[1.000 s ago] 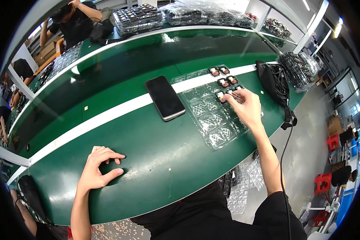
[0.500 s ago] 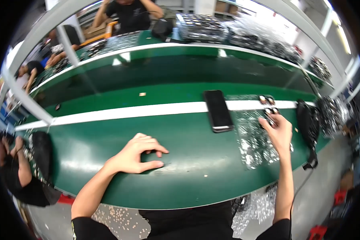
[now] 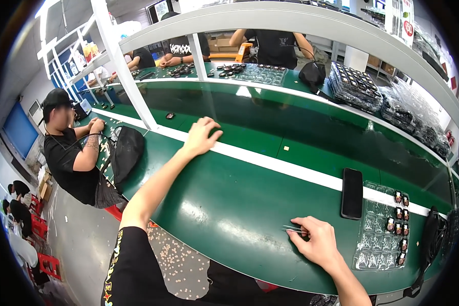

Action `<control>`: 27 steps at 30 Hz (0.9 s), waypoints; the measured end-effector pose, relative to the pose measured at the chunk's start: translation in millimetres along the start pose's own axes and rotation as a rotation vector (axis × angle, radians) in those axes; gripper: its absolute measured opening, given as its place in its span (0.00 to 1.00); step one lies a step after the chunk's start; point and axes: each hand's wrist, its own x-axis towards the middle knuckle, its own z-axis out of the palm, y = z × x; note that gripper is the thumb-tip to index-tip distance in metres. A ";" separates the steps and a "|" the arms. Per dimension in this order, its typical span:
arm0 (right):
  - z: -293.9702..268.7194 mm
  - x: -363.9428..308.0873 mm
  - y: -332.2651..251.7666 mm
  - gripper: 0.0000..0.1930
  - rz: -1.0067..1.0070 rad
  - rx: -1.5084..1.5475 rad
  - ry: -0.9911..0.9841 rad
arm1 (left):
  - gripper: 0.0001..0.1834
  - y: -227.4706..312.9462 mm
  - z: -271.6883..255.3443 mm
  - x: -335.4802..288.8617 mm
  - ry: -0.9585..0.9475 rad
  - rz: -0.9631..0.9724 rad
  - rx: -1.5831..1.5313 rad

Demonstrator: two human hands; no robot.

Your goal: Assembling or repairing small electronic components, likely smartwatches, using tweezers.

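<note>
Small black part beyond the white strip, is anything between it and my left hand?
Nothing visible stands between your left hand and the small black part; the white upright post is left of the part, outside that gap.

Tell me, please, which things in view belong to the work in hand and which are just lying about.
Likely in use: tweezers in the right hand; clear tray; small black parts in the tray; loose black part near the left hand.

Apparently just lying about: phone; black bag at right.
</note>
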 end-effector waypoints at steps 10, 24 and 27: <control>9.6 0.4 5.3 0.13 0.030 -0.074 0.081 | 0.31 -166.8 -4.5 6.6 0.140 -0.755 0.358; 6.3 3.5 20.2 0.10 0.253 0.467 0.216 | 0.31 134.6 -3.0 -5.8 -0.341 0.107 -0.560; 6.4 8.6 16.5 0.09 0.244 0.474 0.172 | 0.33 211.7 -27.7 -28.2 -0.592 0.354 -0.622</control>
